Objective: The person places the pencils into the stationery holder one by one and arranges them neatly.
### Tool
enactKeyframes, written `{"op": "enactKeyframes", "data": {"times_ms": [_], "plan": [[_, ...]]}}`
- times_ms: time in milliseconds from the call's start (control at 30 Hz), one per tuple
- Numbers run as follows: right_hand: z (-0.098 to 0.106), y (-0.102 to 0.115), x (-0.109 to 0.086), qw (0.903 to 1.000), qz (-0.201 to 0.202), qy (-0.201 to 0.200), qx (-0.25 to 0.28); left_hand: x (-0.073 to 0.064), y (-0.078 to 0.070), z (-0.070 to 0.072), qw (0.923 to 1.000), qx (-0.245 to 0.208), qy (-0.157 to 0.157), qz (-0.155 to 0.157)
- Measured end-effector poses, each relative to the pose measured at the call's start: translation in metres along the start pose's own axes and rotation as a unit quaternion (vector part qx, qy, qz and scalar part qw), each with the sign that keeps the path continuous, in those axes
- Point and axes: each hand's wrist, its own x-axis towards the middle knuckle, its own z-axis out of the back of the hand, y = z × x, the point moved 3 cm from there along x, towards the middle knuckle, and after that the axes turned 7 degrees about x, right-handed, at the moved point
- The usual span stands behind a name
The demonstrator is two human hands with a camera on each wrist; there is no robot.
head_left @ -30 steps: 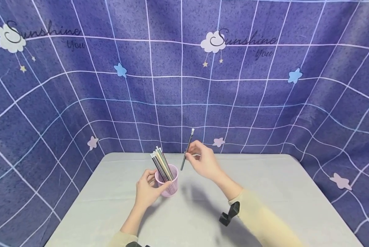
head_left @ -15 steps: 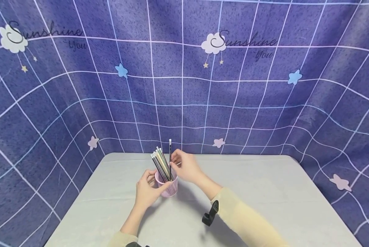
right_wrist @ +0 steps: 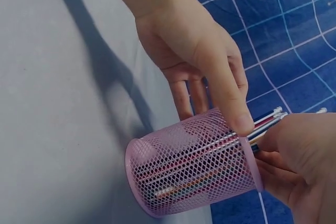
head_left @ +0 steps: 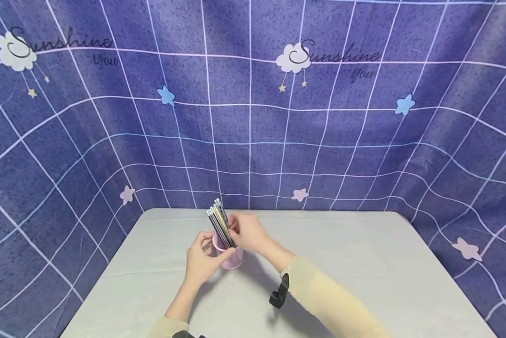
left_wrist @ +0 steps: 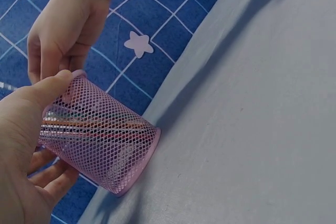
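A pink mesh pencil cup (head_left: 232, 261) stands on the table, holding a bundle of pencils (head_left: 219, 226) that lean left and show white ends. My left hand (head_left: 203, 262) grips the cup, its thumb at the near side of the rim and its fingers round the far side. At the right side of the rim, my right hand (head_left: 249, 232) pinches a dark pencil among the others; its fingers partly hide that pencil. Through the mesh in the left wrist view, the lower parts of several pencils (left_wrist: 100, 129) show inside the cup (left_wrist: 126, 153).
A pale grey cloth covers the table (head_left: 354, 267). Behind it and along the sides hangs a blue-purple curtain (head_left: 312, 126) with a grid, stars and clouds. Black camera mounts sit at both wrists, the right one (head_left: 279, 293) hanging below the sleeve.
My right hand has moved left and down, bringing the dark pencil from beside the cup into it, and the pencil now leans left with the others. The left hand and cup have stayed put.
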Motion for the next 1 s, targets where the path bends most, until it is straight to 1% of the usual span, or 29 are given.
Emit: {"op": "enactKeyframes", "data": {"times_ms": [233, 367, 467, 567, 700, 767, 833, 900, 1000], "plan": [[-0.002, 0.004, 0.002, 0.9997, -0.002, 0.007, -0.021, 0.000, -0.002, -0.002, 1.0000, 0.001, 0.002, 0.002], [-0.001, 0.004, 0.003, 0.9983, -0.008, 0.008, -0.057, 0.001, -0.004, -0.003, 1.0000, -0.003, 0.005, 0.003], [-0.001, 0.005, 0.003, 0.9976, -0.010, 0.010, -0.067, 0.001, -0.003, -0.004, 1.0000, -0.004, 0.006, 0.005], [0.001, 0.005, 0.002, 0.9982, -0.010, 0.014, -0.057, 0.001, -0.002, -0.005, 1.0000, -0.002, 0.007, 0.003], [0.005, 0.002, 0.000, 0.9996, -0.005, 0.013, -0.026, 0.001, -0.001, -0.005, 1.0000, 0.002, 0.007, -0.003], [0.011, 0.000, 0.000, 0.9999, 0.004, 0.007, -0.014, 0.001, 0.000, -0.006, 1.0000, 0.004, 0.004, -0.005], [0.021, -0.001, -0.001, 0.9996, 0.025, -0.009, -0.009, 0.002, 0.001, -0.007, 0.9999, 0.006, 0.002, -0.008], [0.033, -0.003, -0.005, 0.9986, 0.044, -0.028, -0.012, 0.003, 0.003, -0.007, 0.9999, 0.013, 0.000, -0.009], [0.057, -0.006, -0.015, 0.9961, 0.060, -0.059, -0.025, 0.003, 0.006, -0.003, 0.9991, 0.041, 0.010, -0.011]]}}
